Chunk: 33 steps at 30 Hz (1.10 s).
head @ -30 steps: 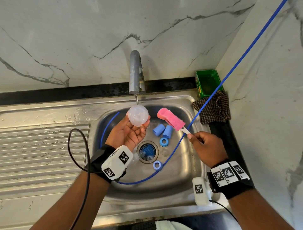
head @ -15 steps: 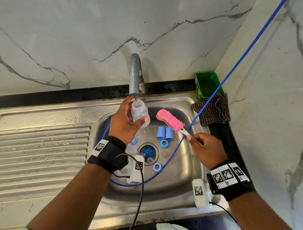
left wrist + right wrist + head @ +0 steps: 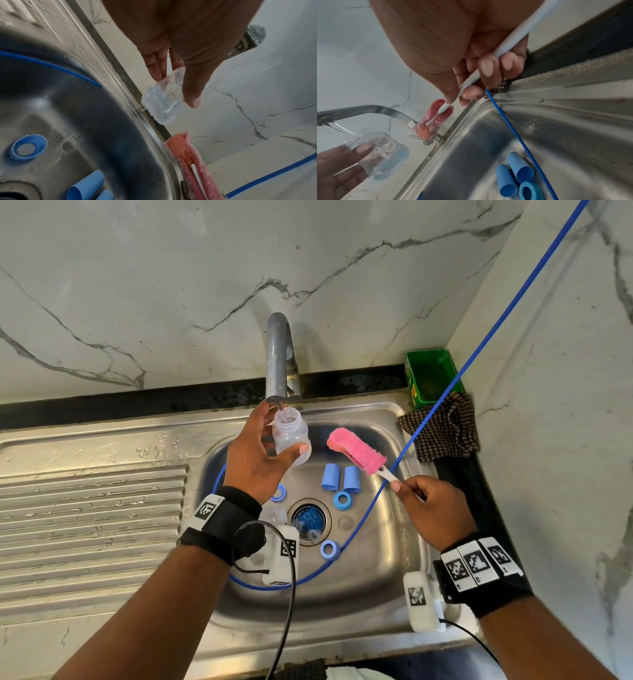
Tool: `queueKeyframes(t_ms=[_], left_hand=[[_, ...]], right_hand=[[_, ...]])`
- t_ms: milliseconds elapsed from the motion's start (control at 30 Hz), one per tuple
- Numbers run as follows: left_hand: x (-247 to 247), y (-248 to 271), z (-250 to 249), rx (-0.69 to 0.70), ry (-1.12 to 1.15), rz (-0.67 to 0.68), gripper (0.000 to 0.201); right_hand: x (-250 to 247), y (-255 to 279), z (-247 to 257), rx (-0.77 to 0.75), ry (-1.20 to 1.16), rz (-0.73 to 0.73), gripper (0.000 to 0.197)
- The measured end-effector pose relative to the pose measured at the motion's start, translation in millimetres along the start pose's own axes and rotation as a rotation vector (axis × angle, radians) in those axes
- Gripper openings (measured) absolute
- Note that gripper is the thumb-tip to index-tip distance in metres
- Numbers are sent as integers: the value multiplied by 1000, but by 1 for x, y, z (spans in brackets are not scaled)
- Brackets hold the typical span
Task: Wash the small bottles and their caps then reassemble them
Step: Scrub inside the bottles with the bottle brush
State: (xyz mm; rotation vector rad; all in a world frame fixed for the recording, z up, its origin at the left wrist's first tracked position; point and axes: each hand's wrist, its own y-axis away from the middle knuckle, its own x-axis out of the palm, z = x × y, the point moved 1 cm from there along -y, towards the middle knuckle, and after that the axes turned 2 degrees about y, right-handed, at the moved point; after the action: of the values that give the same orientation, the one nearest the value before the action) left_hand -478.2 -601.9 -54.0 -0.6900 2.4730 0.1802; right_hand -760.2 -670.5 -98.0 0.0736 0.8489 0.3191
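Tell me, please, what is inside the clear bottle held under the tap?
Tap water runs into the open neck of the clear bottle, held by the left hand, and some has collected inside. The brush stays outside. The thumb and fingers cover parts of the wall.

Both forearms bare, no sleeves. Left wrist: black fabric band bearing a white square-coded tag; white camera box with a coded marker beneath, black cable looping from it. Right wrist: black band carrying three white coded tags; white marked camera box, thin black cable trailing.
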Motion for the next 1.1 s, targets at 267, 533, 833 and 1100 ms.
queueKeyframes(t_ms=[267, 533, 833, 1100], left_hand=[[2, 2, 5, -2, -10, -7, 77], [-3, 4, 7, 13, -66, -40, 74], [-21, 46, 12, 106, -197, 49, 62], [-58, 62, -16, 258, -225, 122, 63]], right_hand=[[-2, -1, 0, 0, 7, -6, 28], [-6, 6, 5, 6, 0, 11, 26], [-17, 27, 12, -5, -13, -18, 28], [-23, 57, 16, -16, -4, -26, 30]])
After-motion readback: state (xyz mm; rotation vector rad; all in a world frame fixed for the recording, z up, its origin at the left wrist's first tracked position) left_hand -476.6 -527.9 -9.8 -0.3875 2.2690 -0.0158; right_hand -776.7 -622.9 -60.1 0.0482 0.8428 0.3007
